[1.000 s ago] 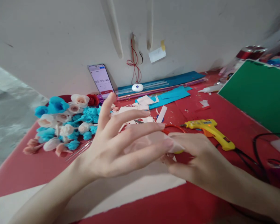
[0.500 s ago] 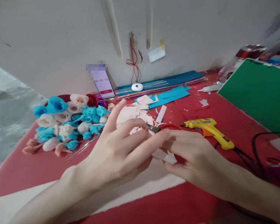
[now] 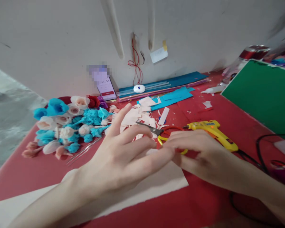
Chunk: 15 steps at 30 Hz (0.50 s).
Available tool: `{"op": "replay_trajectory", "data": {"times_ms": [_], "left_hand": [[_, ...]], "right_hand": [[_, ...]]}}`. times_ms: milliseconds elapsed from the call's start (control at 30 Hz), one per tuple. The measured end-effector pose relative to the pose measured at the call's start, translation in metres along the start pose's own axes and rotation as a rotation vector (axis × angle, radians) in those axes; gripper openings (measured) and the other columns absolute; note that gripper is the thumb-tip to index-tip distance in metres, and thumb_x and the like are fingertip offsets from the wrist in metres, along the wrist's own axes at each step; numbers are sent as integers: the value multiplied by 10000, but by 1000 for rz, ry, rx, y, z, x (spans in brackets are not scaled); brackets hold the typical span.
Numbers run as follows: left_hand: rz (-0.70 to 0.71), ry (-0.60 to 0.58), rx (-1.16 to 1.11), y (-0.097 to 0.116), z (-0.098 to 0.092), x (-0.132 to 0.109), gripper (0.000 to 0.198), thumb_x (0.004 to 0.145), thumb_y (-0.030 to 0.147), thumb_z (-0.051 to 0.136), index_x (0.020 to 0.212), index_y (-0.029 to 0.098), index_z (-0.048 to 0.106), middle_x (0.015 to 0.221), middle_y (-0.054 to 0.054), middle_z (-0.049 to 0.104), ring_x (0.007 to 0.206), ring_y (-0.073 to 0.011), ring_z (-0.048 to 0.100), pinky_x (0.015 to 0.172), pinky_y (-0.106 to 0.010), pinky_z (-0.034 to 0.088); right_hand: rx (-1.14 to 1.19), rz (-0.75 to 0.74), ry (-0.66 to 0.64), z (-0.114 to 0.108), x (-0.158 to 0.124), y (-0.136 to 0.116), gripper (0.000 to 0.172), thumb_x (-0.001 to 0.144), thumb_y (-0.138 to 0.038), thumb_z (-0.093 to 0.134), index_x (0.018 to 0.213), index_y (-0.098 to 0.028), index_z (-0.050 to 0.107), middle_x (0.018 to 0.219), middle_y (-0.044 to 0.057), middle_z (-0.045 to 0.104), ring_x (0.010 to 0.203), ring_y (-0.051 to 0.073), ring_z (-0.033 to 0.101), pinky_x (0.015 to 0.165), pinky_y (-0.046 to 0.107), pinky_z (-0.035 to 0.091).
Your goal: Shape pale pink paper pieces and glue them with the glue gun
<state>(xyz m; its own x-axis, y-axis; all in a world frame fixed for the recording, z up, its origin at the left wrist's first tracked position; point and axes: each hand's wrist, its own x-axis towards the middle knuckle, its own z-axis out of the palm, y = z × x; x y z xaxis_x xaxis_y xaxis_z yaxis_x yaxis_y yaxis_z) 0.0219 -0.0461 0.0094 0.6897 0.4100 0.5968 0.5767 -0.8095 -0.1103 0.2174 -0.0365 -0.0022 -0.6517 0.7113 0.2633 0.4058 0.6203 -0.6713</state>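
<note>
My left hand (image 3: 130,152) and my right hand (image 3: 194,150) meet above the table, fingertips touching. Both are closed in a pinch on a small pale pink paper piece (image 3: 152,151), mostly hidden by my fingers. The little finger of the left hand sticks up. Just behind the hands lie scissors (image 3: 154,129) with dark blades and red and yellow handles, partly covered. Underneath, a large pale paper sheet (image 3: 156,186) lies on the red table (image 3: 204,202). Pale paper scraps (image 3: 144,115) are heaped beyond my left hand.
Blue, white and pink paper flowers (image 3: 68,126) cluster at left. A yellow glue gun (image 3: 213,134) with a black cord lies to the right, near a green board (image 3: 263,95). A phone (image 3: 106,90) leans on the wall beside blue paper (image 3: 173,98).
The pale paper piece, plainer between my hands before, is now mostly covered. My right hand has shifted slightly right and turned, and more of the scissors shows.
</note>
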Motion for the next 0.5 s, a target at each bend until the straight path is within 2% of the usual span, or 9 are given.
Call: {"op": "replay_trajectory", "data": {"times_ms": [100,200,367,500], "left_hand": [[17,15,30,1,0,1,170,717,128,597,798,276,592,587,73,617,713,-155,604,996,-604,274],[12,11,25,0,1,1,142,703,120,621,750,251,591,614,73,632,743,-158,602,1007,-601,261],[6,43,1,-2,0,-2,106,676,133,655,717,216,604,628,66,629,744,-144,590,1062,-551,210],[-11,10,1,0,-1,-2,110,675,117,651,711,216,617,631,67,623,767,-137,586,1093,-519,164]], "right_hand": [[74,96,-40,-1,4,3,200,808,-139,463,758,-209,644,725,-26,625,663,93,562,555,185,405],[156,185,-120,-4,8,6,218,824,-182,446,747,-215,647,714,-32,621,665,95,572,514,175,397],[139,174,-90,-8,10,4,210,817,-225,477,688,-198,641,648,-22,602,620,96,554,494,177,398],[94,148,-79,-5,7,-2,166,791,-257,529,659,-187,601,654,-22,593,601,86,531,526,182,404]]}}
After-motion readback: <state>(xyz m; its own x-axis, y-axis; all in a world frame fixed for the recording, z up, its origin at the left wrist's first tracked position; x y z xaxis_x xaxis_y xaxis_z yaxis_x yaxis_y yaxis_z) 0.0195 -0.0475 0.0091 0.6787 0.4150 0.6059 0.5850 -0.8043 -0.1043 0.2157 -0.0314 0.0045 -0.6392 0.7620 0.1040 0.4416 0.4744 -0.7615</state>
